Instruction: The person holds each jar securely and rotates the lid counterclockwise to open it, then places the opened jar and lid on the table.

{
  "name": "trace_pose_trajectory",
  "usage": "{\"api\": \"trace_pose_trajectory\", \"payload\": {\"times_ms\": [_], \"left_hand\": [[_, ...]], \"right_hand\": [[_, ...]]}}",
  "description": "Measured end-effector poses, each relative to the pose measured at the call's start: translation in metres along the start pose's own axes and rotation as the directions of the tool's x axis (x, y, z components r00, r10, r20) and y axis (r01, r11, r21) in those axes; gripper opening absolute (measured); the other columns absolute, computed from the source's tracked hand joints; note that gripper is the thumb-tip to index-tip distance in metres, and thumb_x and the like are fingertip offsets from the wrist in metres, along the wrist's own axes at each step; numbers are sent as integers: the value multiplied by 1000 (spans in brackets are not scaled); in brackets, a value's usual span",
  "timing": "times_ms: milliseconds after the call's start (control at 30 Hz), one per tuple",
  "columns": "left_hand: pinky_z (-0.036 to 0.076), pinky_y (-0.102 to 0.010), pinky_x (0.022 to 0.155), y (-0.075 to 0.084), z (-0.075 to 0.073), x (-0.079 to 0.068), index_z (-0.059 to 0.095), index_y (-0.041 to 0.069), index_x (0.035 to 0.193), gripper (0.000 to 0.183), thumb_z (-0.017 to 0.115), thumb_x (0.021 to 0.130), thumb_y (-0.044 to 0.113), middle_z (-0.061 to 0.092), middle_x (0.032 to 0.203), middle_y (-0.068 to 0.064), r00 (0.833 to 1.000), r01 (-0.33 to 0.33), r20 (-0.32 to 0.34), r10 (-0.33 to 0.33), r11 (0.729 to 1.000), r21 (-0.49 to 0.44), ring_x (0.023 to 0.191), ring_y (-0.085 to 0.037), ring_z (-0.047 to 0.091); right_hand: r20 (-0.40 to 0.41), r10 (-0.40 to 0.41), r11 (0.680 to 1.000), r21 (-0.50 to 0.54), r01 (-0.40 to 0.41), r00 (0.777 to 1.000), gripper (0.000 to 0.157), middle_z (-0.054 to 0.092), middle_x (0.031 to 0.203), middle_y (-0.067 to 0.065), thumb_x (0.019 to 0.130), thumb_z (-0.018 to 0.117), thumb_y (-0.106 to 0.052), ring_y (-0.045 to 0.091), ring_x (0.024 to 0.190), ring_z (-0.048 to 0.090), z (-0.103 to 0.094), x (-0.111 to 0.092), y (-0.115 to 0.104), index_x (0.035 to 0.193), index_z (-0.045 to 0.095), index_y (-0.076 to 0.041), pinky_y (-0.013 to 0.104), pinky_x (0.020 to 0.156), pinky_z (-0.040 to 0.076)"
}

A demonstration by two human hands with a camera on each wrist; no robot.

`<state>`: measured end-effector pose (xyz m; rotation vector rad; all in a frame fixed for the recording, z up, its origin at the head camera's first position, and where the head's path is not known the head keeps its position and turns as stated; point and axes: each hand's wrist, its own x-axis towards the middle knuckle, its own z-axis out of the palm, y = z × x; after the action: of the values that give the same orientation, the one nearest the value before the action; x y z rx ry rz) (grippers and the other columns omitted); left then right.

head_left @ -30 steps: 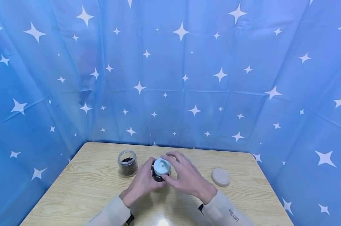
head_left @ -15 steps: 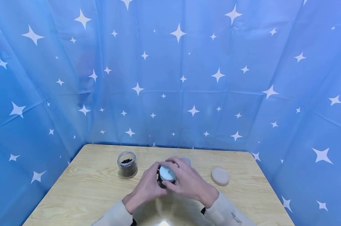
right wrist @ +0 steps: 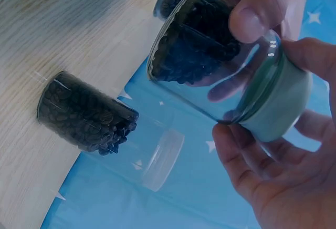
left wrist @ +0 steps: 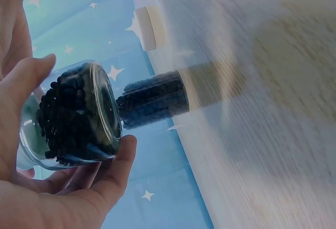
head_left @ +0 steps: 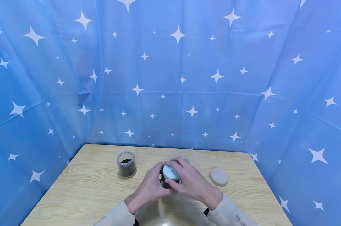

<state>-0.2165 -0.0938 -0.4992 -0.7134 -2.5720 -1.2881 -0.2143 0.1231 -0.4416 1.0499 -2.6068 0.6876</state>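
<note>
A clear glass jar (head_left: 165, 183) of dark beans is held above the table, tilted, with a pale green lid (head_left: 170, 172) on its mouth. My left hand (head_left: 151, 185) grips the glass body, its thumb and fingers on either side of the jar (left wrist: 84, 116) in the left wrist view. Around the lid (right wrist: 281, 103) curl the fingers and thumb of my right hand (head_left: 194, 185), clearest in the right wrist view. An open glass jar (head_left: 127, 166), partly filled with dark beans, stands to the left.
Behind my right hand stands another bean jar (right wrist: 86, 113) with a whitish lid (right wrist: 164, 159), mostly hidden in the head view. A round beige lid (head_left: 218, 177) lies to the right on the wooden table (head_left: 82, 188). A blue star-patterned curtain (head_left: 164, 75) surrounds the table's back and sides.
Both hands have shifted slightly right and nearer with the jar, which tilts more than before. My right hand has closed further round the lid.
</note>
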Motion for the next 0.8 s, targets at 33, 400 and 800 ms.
{"api": "trace_pose_trajectory", "payload": {"times_ms": [33,400,800], "left_hand": [[67,-32,99,0,1,0,63,11,153,82,102,87,41,76,134,-2,1000,-1,-6,1,1000,1,118,-15,76],[64,-27,81,-51,31,7,66,16,151,78,96,91,55,77,126,1,966,-223,-130,222,975,8,105,-6,72],[66,-28,93,9,7,-3,69,12,146,78,106,81,34,79,126,2,999,-29,-17,29,1000,-2,110,-10,75]], "right_hand": [[-4,2,1000,-1,-2,1000,57,71,148,4,109,85,-36,24,134,68,-1,0,0,159,68,-16,41,102,69],[-51,-18,1000,-22,17,999,59,73,143,5,105,89,-40,19,125,72,-3,-4,-3,155,71,-14,37,98,69],[-79,-91,994,-60,86,993,54,73,135,4,102,93,-38,16,117,72,-7,-10,-3,146,76,-13,33,96,69]]}}
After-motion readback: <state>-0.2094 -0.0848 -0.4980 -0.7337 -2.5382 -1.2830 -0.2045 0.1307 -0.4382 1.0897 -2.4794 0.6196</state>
